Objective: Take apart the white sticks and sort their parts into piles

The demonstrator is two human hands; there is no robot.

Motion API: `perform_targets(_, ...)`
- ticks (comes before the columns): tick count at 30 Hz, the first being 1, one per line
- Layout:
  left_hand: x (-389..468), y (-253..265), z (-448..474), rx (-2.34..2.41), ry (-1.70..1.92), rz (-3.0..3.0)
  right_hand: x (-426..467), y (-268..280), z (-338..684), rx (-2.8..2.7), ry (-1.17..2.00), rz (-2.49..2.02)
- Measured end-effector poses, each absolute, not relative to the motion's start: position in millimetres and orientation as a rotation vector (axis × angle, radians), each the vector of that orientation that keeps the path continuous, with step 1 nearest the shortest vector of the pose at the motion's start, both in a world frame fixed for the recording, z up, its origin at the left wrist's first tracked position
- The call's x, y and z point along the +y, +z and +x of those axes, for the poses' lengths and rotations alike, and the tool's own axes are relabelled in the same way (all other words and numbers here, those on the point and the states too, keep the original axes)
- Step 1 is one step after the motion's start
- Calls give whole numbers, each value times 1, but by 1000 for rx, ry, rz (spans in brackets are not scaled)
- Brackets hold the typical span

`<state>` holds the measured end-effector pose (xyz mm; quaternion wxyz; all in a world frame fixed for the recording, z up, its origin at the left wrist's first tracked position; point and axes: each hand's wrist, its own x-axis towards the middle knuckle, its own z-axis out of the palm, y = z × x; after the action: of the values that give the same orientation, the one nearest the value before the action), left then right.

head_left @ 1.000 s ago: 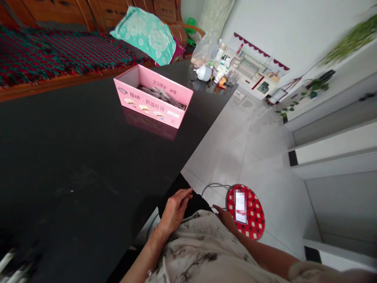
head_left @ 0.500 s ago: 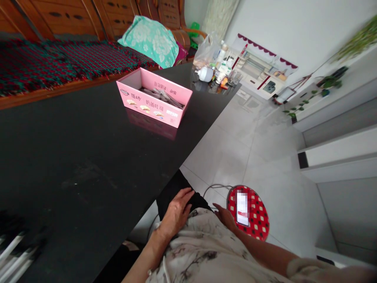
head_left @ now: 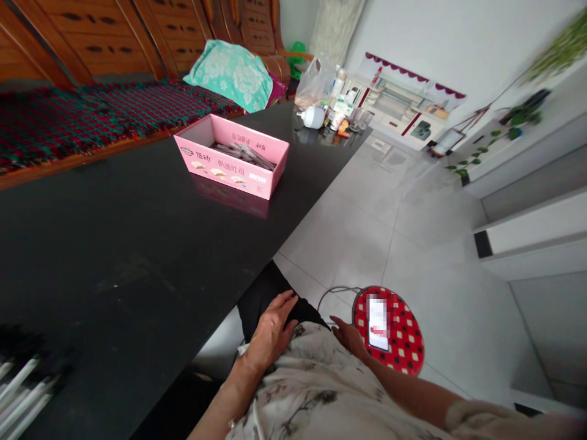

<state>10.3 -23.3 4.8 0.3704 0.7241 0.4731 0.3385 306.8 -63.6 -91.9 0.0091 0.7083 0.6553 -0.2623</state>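
Two hands: left hand (head_left: 273, 326) spread on black trousers (head_left: 260, 296), right hand (head_left: 350, 338) seemingly spread near a red stool (head_left: 406, 333).

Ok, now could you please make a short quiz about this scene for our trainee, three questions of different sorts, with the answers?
1. True or false: the pink box stands on the black table.
2. What lies on the red stool?
a) a turquoise pillow
b) a phone
c) a clear plastic bag
3. Which of the wearer's hands is nearer to the stool, the left hand or the right hand?

Key:
1. True.
2. b.
3. The right hand.
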Motion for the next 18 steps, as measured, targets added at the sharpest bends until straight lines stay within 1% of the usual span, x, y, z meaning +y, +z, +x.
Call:
perform_targets(5, -23, 6, 9, 1262, 841, 1877, -60, -96, 305, 2042, -815, 2196)
perform_targets(18, -27, 4, 5, 1284, 876, 1895, -63, -72, 292, 2054, -800, 2277)
